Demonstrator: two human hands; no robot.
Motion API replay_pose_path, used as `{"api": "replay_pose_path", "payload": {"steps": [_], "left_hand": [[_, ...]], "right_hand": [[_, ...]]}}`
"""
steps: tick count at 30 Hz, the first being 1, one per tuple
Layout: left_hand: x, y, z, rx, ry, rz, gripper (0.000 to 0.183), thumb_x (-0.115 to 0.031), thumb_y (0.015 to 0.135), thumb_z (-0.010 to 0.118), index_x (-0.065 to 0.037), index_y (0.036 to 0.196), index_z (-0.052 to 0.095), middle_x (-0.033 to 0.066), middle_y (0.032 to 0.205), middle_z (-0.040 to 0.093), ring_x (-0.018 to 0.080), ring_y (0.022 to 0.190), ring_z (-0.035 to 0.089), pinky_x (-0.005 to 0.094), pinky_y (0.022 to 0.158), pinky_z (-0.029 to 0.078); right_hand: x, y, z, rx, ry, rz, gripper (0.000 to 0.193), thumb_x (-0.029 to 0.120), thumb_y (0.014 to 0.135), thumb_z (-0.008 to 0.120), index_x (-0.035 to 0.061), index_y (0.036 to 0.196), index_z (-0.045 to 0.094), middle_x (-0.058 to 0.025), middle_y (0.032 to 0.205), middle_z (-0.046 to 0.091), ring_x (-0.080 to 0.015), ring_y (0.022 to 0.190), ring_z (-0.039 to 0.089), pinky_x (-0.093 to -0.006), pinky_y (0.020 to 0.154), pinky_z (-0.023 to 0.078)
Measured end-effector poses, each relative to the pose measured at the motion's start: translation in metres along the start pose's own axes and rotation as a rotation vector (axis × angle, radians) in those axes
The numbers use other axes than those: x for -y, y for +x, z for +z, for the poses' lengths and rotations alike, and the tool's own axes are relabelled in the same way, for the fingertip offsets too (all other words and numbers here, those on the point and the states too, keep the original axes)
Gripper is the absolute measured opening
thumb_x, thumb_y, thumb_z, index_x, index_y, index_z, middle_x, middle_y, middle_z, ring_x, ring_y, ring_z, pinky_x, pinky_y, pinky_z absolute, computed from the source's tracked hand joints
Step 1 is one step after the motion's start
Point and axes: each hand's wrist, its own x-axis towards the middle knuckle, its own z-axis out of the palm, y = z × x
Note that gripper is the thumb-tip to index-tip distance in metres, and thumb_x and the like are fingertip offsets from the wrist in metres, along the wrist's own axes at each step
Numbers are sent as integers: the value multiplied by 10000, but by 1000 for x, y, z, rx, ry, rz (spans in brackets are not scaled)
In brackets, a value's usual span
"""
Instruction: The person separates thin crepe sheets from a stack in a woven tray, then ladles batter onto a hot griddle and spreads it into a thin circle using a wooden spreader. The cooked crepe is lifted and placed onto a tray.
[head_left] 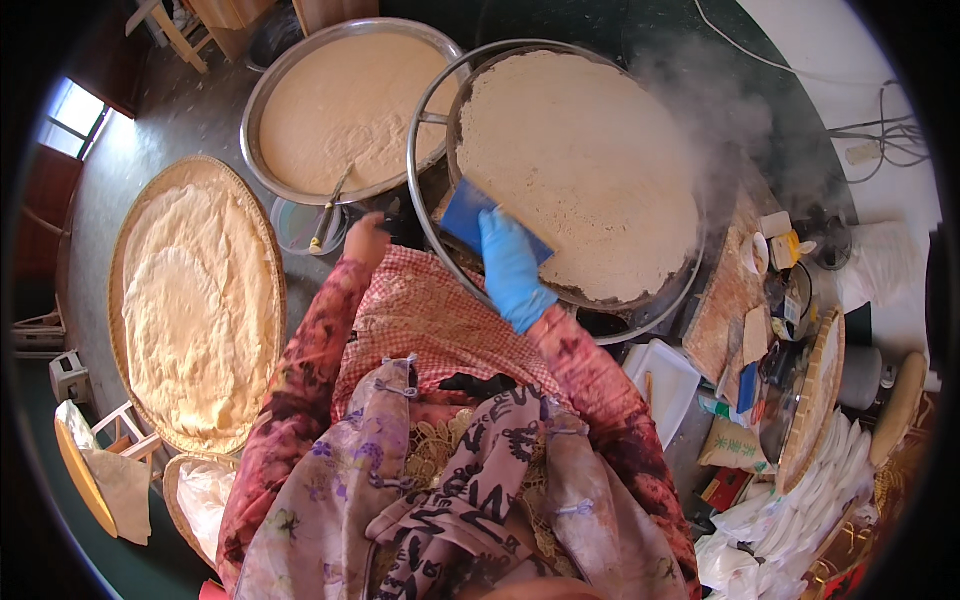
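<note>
My right hand (508,262), in a blue glove, grips a flat blue scraper (462,212) at the near left edge of a large round griddle (452,150). A thin layer of pale batter (580,170) covers the griddle, and steam rises at its right side. My bare left hand (368,240) is held in a loose fist left of the griddle's metal ring; no object shows in it. Close to that hand, a long-handled tool (326,222) leans on the rim of a wide metal basin (252,150) full of beige batter.
A clear bowl (292,232) stands below the basin. Large thin flatbreads (195,300) lie on an oval woven tray (118,290) at left. On the right are a white plastic tub (668,375), a board (728,270), small packages, white plastic bags (800,500) and cables (885,140).
</note>
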Motion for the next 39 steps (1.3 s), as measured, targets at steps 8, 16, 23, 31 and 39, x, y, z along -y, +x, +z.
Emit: {"api": "replay_pose_path", "payload": {"steps": [8,16,23,31,39], "left_hand": [[-44,75,42,194,-961,-427,341,-224,881,522,45,1089,492,139,859,602,239,680,620,345,619,536],[-53,-6,77,210,-863,-375,251,-195,901,482,52,918,524,138,788,597,271,688,627,379,606,543],[-81,-135,159,420,-921,-95,106,-118,851,568,-16,877,582,54,760,609,179,743,597,300,597,511],[-77,-109,110,477,-984,-479,151,-109,797,654,-74,918,570,9,748,575,99,613,532,224,527,437],[-66,-107,96,279,-1265,-581,372,-168,736,736,-59,1021,524,6,798,580,120,619,554,211,508,417]], "right_hand": [[9,-61,-132,208,186,298,326,99,783,545,-2,1092,533,-191,1001,591,-339,876,579,-397,760,466],[-37,-132,-164,-90,1109,1139,328,167,783,643,-14,1051,589,-87,947,633,-150,814,596,-276,729,474],[-17,-129,-136,-173,1515,1211,327,89,783,647,-18,1079,560,-67,994,615,-143,855,582,-266,779,466],[0,-89,-121,130,484,593,308,94,805,586,23,1103,555,-128,995,626,-280,845,616,-355,722,485],[25,-57,-70,148,239,179,405,2,771,482,5,1176,497,-205,1103,560,-342,995,553,-388,864,439]]}}
